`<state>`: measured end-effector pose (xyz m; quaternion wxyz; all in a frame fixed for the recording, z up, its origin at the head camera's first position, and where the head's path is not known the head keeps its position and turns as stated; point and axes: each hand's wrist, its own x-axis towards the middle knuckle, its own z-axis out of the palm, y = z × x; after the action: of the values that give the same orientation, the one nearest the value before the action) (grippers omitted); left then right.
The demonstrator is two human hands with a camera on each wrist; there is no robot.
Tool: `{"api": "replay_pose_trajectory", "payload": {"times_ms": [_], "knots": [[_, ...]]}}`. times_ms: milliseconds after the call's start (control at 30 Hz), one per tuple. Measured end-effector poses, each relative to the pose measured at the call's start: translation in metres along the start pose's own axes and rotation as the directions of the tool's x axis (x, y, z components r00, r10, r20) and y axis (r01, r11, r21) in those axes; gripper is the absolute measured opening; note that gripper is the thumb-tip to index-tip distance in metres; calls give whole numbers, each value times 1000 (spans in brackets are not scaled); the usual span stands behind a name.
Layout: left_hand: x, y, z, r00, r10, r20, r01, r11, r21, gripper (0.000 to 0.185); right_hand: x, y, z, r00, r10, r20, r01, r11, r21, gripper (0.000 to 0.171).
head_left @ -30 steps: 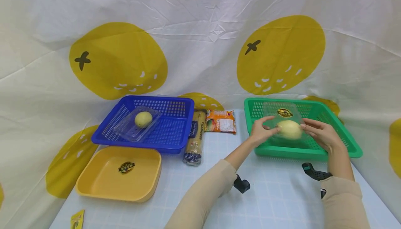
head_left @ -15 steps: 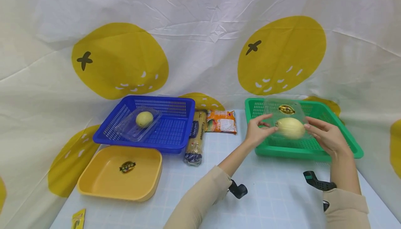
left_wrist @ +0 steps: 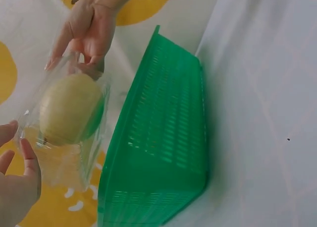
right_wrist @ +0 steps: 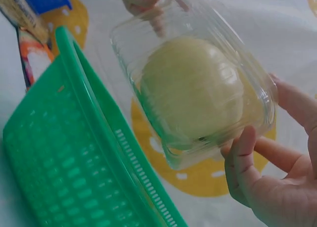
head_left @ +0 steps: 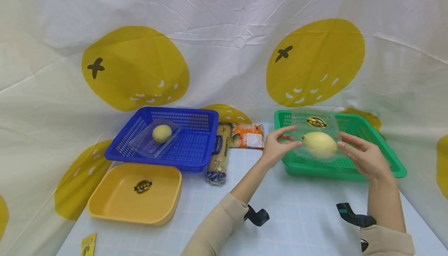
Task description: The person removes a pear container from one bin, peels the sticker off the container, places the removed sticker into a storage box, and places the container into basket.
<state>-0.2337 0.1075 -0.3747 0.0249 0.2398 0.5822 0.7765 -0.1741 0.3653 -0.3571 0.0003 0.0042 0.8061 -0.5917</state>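
Note:
Between both hands, a clear plastic clamshell box [right_wrist: 143,43] hangs above the green basket [head_left: 388,158], with a pale yellow melon [head_left: 320,145] inside. A round dark sticker [head_left: 316,122] shows on the clear plastic. My left hand [head_left: 278,147] pinches the box's left edge between thumb and fingers. At the opposite edge, my right hand [head_left: 365,155] grips it the same way. In the left wrist view the melon [left_wrist: 72,108] sits in the box, beside and above the basket's rim. The right wrist view shows the thumb and fingers of the right hand [right_wrist: 277,182] at the box's corner.
A blue basket [head_left: 196,147] at the left holds another clear container with a melon [head_left: 162,133]. In front of it stands a yellow tub [head_left: 115,201]. A spaghetti pack [head_left: 220,155] and an orange packet [head_left: 247,135] lie between the baskets. A small yellow sachet [head_left: 88,244] lies front left.
Both hands have drawn the clamshell box slightly toward the person and a little left, up from the green basket. The grip stays on both edges; the other things stay put.

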Motion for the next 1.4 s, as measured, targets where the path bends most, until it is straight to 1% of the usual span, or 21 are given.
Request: {"api": "replay_pose_trajectory", "payload": {"times_ms": [67, 133, 200, 267, 333, 400, 500, 600, 767, 900, 1000, 1167, 1300, 1400], "knots": [[-4, 2, -4, 1000, 14, -4, -14, 1000, -18, 47, -3, -1, 5, 1000, -20, 6, 20, 996, 86, 52], [-8, 3, -8, 1000, 22, -12, -22, 999, -35, 46, -4, -2, 11, 999, -53, 10, 50, 979, 198, 48], [-13, 6, -12, 999, 28, -17, -29, 998, -58, 46, -6, -3, 16, 996, -86, 18, 79, 969, 236, 46], [-18, 9, -15, 999, 32, -22, -33, 997, -73, 46, -8, -5, 20, 995, -98, 25, 88, 962, 259, 45], [-22, 12, -18, 999, 34, -23, -36, 996, -80, 46, -10, -6, 24, 995, -89, 33, 79, 970, 231, 46], [-26, 13, -21, 999, 43, -24, -45, 996, -81, 46, -13, -8, 28, 997, -68, 35, 61, 984, 167, 49], [-32, 16, -26, 998, 49, -29, -51, 995, -83, 45, -16, -10, 34, 999, -26, 17, 25, 996, 84, 53], [-38, 17, -31, 999, 45, -24, -47, 996, -80, 45, -18, -12, 41, 1000, -27, 4, 26, 998, 56, 55], [-47, 18, -43, 998, 58, -26, -60, 996, -63, 46, -18, -14, 56, 997, -74, 13, 72, 992, 108, 55], [-54, 20, -52, 997, 66, -41, -68, 996, -63, 48, -20, -16, 69, 996, -92, 14, 89, 984, 155, 54], [-59, 21, -59, 996, 60, -60, -65, 994, -83, 49, -21, -17, 80, 993, -116, 13, 112, 976, 186, 52], [-68, 22, -68, 994, 50, -92, -60, 992, -107, 50, -24, -18, 95, 988, -156, 14, 146, 953, 267, 50], [-74, 27, -73, 994, 39, -103, -50, 993, -104, 49, -25, -19, 104, 987, -162, 14, 152, 947, 283, 53], [-79, 30, -78, 994, 34, -108, -46, 993, -106, 48, -26, -19, 111, 986, -168, 11, 159, 952, 262, 56]]}}
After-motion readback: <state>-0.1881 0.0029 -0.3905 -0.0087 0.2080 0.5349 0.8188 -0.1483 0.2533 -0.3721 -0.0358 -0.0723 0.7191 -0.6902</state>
